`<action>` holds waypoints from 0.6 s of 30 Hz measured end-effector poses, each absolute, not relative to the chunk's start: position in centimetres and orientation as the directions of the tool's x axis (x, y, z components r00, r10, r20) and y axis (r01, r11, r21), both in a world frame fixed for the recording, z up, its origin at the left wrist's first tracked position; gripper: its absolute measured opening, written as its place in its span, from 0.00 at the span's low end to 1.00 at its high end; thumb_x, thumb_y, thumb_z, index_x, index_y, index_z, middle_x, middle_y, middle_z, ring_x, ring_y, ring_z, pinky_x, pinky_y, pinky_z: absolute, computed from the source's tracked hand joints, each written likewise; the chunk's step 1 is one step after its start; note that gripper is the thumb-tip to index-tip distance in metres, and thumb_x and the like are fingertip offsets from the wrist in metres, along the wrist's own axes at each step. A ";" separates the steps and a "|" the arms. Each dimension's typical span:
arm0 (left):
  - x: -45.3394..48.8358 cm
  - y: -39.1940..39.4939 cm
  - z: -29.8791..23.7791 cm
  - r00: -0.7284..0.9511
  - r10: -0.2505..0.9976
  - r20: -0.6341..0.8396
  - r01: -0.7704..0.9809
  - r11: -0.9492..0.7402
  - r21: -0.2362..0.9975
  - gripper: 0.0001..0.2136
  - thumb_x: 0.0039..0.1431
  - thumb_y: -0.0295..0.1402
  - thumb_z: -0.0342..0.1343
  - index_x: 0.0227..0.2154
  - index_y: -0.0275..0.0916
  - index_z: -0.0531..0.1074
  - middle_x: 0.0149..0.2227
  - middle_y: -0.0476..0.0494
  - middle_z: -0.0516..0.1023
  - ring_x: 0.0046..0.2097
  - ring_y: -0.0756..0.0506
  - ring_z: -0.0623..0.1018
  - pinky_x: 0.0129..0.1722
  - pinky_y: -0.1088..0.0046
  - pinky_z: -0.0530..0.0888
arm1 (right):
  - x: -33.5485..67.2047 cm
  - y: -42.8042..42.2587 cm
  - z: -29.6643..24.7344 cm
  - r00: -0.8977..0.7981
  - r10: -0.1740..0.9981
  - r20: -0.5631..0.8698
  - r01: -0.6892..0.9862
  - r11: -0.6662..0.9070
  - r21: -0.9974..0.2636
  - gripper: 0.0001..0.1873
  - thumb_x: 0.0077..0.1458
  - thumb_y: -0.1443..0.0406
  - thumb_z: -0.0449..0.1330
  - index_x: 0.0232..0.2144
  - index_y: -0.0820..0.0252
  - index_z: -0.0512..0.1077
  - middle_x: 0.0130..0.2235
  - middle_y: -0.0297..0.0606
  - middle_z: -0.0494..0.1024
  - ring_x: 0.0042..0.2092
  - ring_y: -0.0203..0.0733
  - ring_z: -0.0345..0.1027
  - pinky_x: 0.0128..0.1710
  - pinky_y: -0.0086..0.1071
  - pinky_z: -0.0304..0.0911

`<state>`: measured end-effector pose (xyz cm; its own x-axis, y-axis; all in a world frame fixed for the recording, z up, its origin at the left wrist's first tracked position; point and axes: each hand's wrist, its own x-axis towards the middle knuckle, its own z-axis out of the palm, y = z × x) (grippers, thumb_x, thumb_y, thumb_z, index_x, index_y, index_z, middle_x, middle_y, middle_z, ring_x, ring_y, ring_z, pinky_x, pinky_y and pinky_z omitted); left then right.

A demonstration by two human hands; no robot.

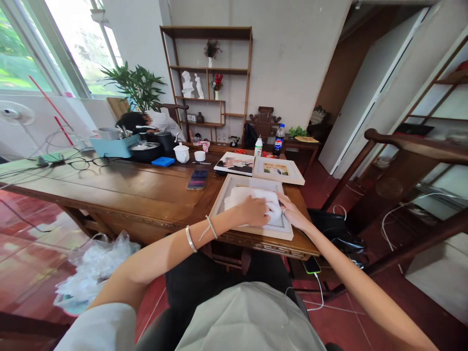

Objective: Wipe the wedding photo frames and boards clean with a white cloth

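Note:
A pale picture frame lies on the near right end of the wooden table, with a sheet of white fluffy wadding inside its border. My left hand is on the wadding, its fingers bent and pressed into the white material; the fingertips are partly hidden. At the right side of the frame, my right hand lies along the wadding's edge with its fingers stretched out. Just behind are a framed picture and a photo print, side by side.
On the wooden table are a phone, a blue box, a white lidded pot, a cola bottle and a white bottle. Another person leans at the far side. A plastic-lined bin stands at left.

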<state>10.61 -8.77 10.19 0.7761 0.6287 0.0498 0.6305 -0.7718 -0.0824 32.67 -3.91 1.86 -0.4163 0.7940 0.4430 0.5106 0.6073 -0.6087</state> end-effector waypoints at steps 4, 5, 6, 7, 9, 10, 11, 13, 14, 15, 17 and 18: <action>10.6 -5.4 10.3 0.680 0.731 0.058 0.731 -0.669 -0.135 0.14 0.62 0.31 0.45 0.45 0.37 0.73 0.63 0.37 0.62 0.62 0.35 0.63 0.55 0.44 0.63 | 32.9 -3.6 1.4 -0.418 0.776 0.473 0.512 0.631 -0.582 0.24 0.56 0.62 0.51 0.55 0.52 0.68 0.61 0.41 0.65 0.65 0.51 0.50 0.64 0.56 0.42; 10.7 -4.5 10.5 0.668 0.740 0.084 0.743 -0.654 -0.145 0.14 0.62 0.31 0.45 0.47 0.38 0.72 0.64 0.38 0.59 0.63 0.35 0.62 0.56 0.44 0.63 | 32.9 -3.6 1.3 -0.426 0.768 0.478 0.509 0.640 -0.575 0.24 0.57 0.61 0.51 0.55 0.53 0.68 0.61 0.42 0.65 0.65 0.51 0.50 0.64 0.56 0.42; 10.9 -3.6 10.7 0.662 0.741 0.115 0.749 -0.645 -0.154 0.15 0.63 0.30 0.45 0.49 0.38 0.70 0.65 0.38 0.56 0.63 0.36 0.60 0.56 0.45 0.62 | 32.9 -3.5 1.3 -0.435 0.762 0.479 0.506 0.647 -0.570 0.24 0.57 0.61 0.51 0.55 0.53 0.68 0.60 0.42 0.65 0.65 0.51 0.50 0.64 0.55 0.42; 11.2 -2.8 10.8 0.669 0.728 0.150 0.743 -0.648 -0.165 0.15 0.63 0.29 0.45 0.50 0.38 0.69 0.66 0.38 0.53 0.64 0.37 0.59 0.57 0.47 0.62 | 33.0 -3.5 1.3 -0.445 0.758 0.477 0.504 0.653 -0.566 0.24 0.57 0.61 0.51 0.55 0.54 0.68 0.60 0.43 0.66 0.65 0.51 0.49 0.64 0.55 0.42; 12.0 -1.4 10.9 0.728 0.656 0.200 0.685 -0.703 -0.189 0.16 0.63 0.25 0.44 0.51 0.38 0.69 0.68 0.40 0.48 0.66 0.39 0.55 0.58 0.52 0.63 | 33.0 -3.5 1.4 -0.454 0.757 0.470 0.504 0.653 -0.565 0.24 0.56 0.61 0.52 0.55 0.54 0.68 0.60 0.42 0.66 0.64 0.51 0.50 0.64 0.55 0.42; 12.5 -0.9 10.7 0.772 0.605 0.197 0.635 -0.746 -0.200 0.16 0.62 0.23 0.44 0.50 0.38 0.69 0.68 0.41 0.48 0.66 0.41 0.54 0.58 0.56 0.63 | 33.0 -3.6 1.4 -0.451 0.761 0.465 0.508 0.648 -0.567 0.24 0.56 0.61 0.52 0.55 0.53 0.68 0.60 0.42 0.66 0.64 0.52 0.50 0.64 0.55 0.42; 13.0 -0.6 10.5 0.811 0.556 0.181 0.584 -0.784 -0.209 0.16 0.61 0.21 0.44 0.49 0.38 0.70 0.68 0.42 0.49 0.66 0.43 0.54 0.58 0.58 0.64 | 32.9 -3.6 1.5 -0.445 0.768 0.462 0.513 0.641 -0.571 0.24 0.56 0.62 0.52 0.56 0.53 0.68 0.60 0.41 0.66 0.64 0.52 0.50 0.64 0.55 0.42; 13.8 -0.1 9.9 0.850 0.510 0.133 0.527 -0.826 -0.201 0.16 0.60 0.19 0.46 0.46 0.38 0.71 0.66 0.42 0.54 0.65 0.43 0.57 0.57 0.61 0.65 | 32.8 -3.7 1.5 -0.429 0.780 0.455 0.521 0.625 -0.581 0.25 0.55 0.62 0.52 0.56 0.52 0.67 0.60 0.39 0.65 0.64 0.53 0.50 0.64 0.55 0.42; 14.1 0.0 9.7 0.848 0.517 0.118 0.530 -0.827 -0.187 0.16 0.59 0.19 0.46 0.46 0.38 0.72 0.65 0.41 0.57 0.64 0.43 0.60 0.56 0.62 0.66 | 32.8 -3.8 1.6 -0.426 0.783 0.452 0.524 0.621 -0.582 0.25 0.55 0.63 0.52 0.56 0.52 0.67 0.60 0.39 0.65 0.64 0.53 0.50 0.64 0.55 0.42; 14.1 0.0 9.5 0.839 0.531 0.120 0.545 -0.821 -0.172 0.16 0.59 0.19 0.46 0.45 0.37 0.72 0.64 0.39 0.60 0.63 0.42 0.62 0.56 0.61 0.67 | 32.7 -3.8 1.6 -0.428 0.783 0.451 0.526 0.622 -0.581 0.26 0.55 0.63 0.52 0.56 0.52 0.67 0.60 0.39 0.65 0.64 0.53 0.51 0.64 0.55 0.43; 13.5 0.1 9.6 0.813 0.562 0.152 0.581 -0.800 -0.148 0.16 0.58 0.18 0.46 0.44 0.36 0.73 0.60 0.37 0.65 0.60 0.42 0.67 0.54 0.62 0.68 | 32.7 -3.8 1.6 -0.441 0.774 0.455 0.522 0.633 -0.571 0.25 0.55 0.64 0.52 0.56 0.53 0.67 0.60 0.39 0.66 0.63 0.52 0.52 0.64 0.55 0.43; 12.8 0.2 9.7 0.802 0.574 0.166 0.596 -0.791 -0.140 0.16 0.58 0.17 0.46 0.43 0.36 0.73 0.58 0.36 0.69 0.58 0.41 0.69 0.52 0.63 0.69 | 32.7 -3.8 1.6 -0.447 0.768 0.458 0.518 0.640 -0.567 0.25 0.55 0.64 0.52 0.55 0.53 0.68 0.60 0.39 0.66 0.63 0.52 0.52 0.64 0.55 0.43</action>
